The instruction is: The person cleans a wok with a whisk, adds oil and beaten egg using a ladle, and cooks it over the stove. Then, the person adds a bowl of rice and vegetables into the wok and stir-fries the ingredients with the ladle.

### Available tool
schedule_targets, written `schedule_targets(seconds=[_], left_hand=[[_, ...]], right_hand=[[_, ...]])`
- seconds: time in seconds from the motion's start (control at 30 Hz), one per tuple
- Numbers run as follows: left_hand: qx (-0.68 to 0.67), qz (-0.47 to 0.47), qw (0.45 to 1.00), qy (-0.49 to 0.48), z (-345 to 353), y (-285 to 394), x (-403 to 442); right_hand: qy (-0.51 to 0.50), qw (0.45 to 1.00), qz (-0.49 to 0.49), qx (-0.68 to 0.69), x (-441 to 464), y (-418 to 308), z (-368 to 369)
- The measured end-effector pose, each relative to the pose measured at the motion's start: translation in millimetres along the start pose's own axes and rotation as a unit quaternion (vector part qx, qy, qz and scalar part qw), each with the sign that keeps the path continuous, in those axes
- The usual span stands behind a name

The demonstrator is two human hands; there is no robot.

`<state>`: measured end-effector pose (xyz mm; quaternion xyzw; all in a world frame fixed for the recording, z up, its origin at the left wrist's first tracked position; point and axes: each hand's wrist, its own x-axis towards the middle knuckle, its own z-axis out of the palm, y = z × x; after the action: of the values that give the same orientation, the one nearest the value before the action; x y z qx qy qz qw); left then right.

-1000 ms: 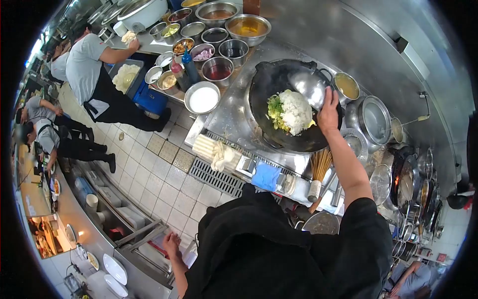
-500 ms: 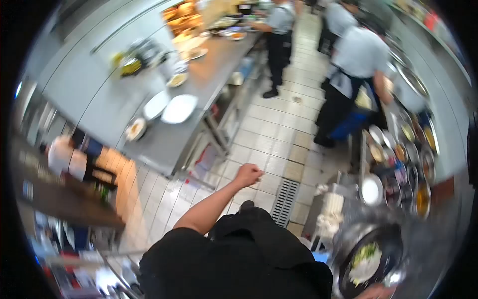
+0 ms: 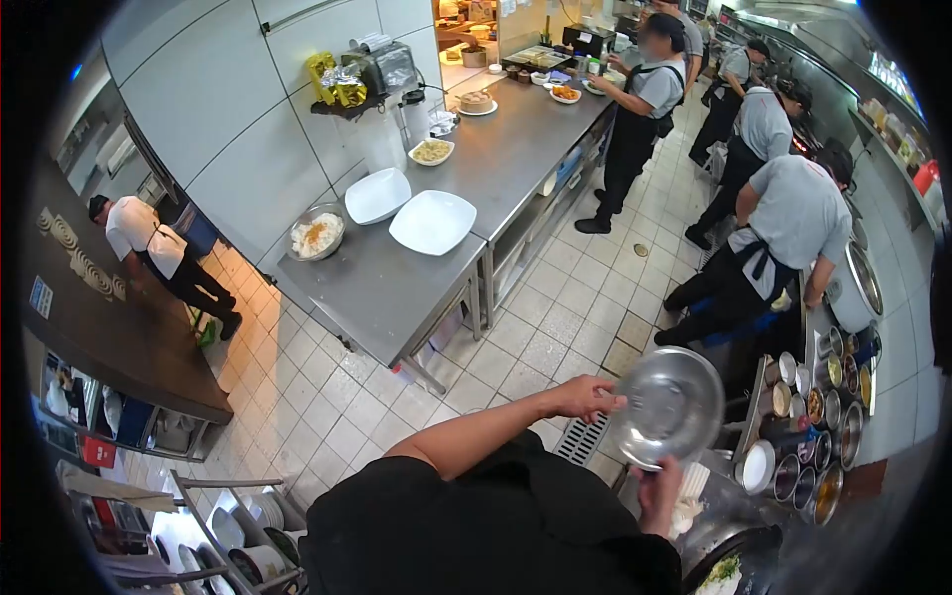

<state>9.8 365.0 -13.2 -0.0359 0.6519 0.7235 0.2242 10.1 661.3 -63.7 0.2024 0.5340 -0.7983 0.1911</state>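
A shiny metal mixing bowl (image 3: 670,402) is held between my two hands in front of my body, its hollow facing up. No food shows inside it. My left hand (image 3: 587,397) is closed on its left rim. My right hand (image 3: 658,496) grips the near rim from below. Beneath the right forearm, at the lower right, a dark wok (image 3: 759,550) stands on the stove, partly cut off by the frame, with white food and green bits (image 3: 724,575) in it. A folded white cloth (image 3: 689,501) lies beside the stove, near my right hand.
On the left, a steel counter (image 3: 367,297) bears a bowl of white food (image 3: 317,233) and two white dishes (image 3: 433,222). Several metal containers (image 3: 833,407) stand at the right. Co-workers (image 3: 783,228) stand along the aisle; a floor drain (image 3: 580,441) lies below.
My right hand has come up from beside the wok, and the metal bowl is now between both hands. My left hand has moved right onto its rim. The view has shifted.
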Motion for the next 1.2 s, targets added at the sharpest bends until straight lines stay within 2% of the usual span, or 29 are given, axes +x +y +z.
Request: schedule_targets(seconds=[0.03,0.07,0.1,0.13,0.17,0.2,0.23,0.27,0.3,0.33,0.4,0.43,0.5,0.53,0.6,0.63,0.67,0.7,0.73,0.77,0.83,0.87,0.93,1.03,1.07,1.1,1.13,1.17,1.2], left_hand=[[0.009,-0.009,0.999,0.037,-17,-10,-4],[0.034,0.014,0.996,0.083,-41,-32,-4],[0.061,0.036,0.989,0.128,-66,-50,-11],[0.045,0.023,0.981,0.185,-84,-45,-36],[0.022,0.023,0.972,0.232,-114,-76,-43],[0.106,0.030,0.940,0.323,-139,-80,-71],[0.073,0.036,0.940,0.332,-182,-128,-83],[0.036,0.045,0.935,0.349,-204,-129,-119],[-0.175,-0.022,0.872,0.457,-209,-106,-147],[-0.131,-0.024,0.845,0.519,-233,-118,-172],[-0.211,0.020,0.763,0.611,-264,-140,-206],[-0.208,0.017,0.764,0.611,-277,-148,-214],[-0.257,0.003,0.701,0.665,-299,-162,-226],[-0.249,-0.005,0.708,0.661,-307,-169,-227],[-0.404,0.061,0.660,0.630,-319,-179,-220],[-0.413,0.078,0.672,0.610,-317,-178,-219],[-0.402,0.071,0.715,0.567,-317,-183,-220],[-0.342,0.008,0.735,0.586,-309,-184,-213],[-0.278,-0.006,0.809,0.518,-329,-219,-218],[-0.269,-0.020,0.796,0.542,-301,-191,-200],[-0.096,-0.091,0.802,0.582,-305,-188,-169],[-0.041,-0.112,0.824,0.555,-249,-139,-149],[0.024,-0.111,0.885,0.452,-228,-120,-79],[0.118,-0.121,0.972,0.162,-159,-85,8],[0.142,-0.061,0.986,0.068,-151,-86,43],[0.248,-0.003,0.969,-0.008,-105,-76,62],[0.213,0.025,0.972,-0.101,-52,-71,74],[0.198,-0.027,0.967,-0.160,10,-57,79],[0.266,0.004,0.936,-0.232,65,-63,84]], right_hand=[[0.006,0.998,0.025,-0.049,-20,-8,59],[-0.039,0.991,0.070,-0.110,-12,-3,73],[-0.101,0.990,0.022,-0.097,-10,8,95],[-0.153,0.977,0.052,-0.137,-11,7,115],[-0.180,0.970,0.024,-0.162,-19,2,137],[-0.206,0.961,-0.005,-0.185,-24,-1,153],[-0.203,0.962,-0.004,-0.185,-20,0,155],[-0.213,0.960,0.000,-0.180,-13,0,152],[-0.222,0.959,0.006,-0.174,-6,1,147],[-0.221,0.960,0.007,-0.171,-1,4,140],[-0.162,0.970,0.054,-0.173,8,12,113],[-0.127,0.977,0.060,-0.162,12,23,96],[-0.081,0.981,0.072,-0.159,12,42,61],[-0.032,0.984,0.082,-0.157,9,50,47],[0.004,0.987,0.089,-0.137,1,63,22],[0.031,0.988,0.084,-0.126,-10,73,12],[0.068,0.984,0.074,-0.150,-22,78,9],[0.075,0.985,0.058,-0.144,-31,87,-3],[0.121,0.982,0.046,-0.137,-48,82,4],[0.147,0.982,0.011,-0.116,-55,96,-11],[0.167,0.976,0.055,-0.131,-82,110,-28],[0.233,0.969,0.021,-0.081,-104,115,-21],[0.279,0.959,0.027,-0.050,-135,125,-23],[0.370,0.929,0.000,-0.032,-178,167,-37],[0.399,0.917,-0.007,-0.027,-192,176,-29],[0.437,0.899,-0.026,-0.003,-205,190,-33],[0.439,0.898,-0.027,0.006,-217,202,-41],[0.492,0.867,-0.058,0.046,-229,213,-48],[0.542,0.832,-0.088,0.082,-241,223,-58]])
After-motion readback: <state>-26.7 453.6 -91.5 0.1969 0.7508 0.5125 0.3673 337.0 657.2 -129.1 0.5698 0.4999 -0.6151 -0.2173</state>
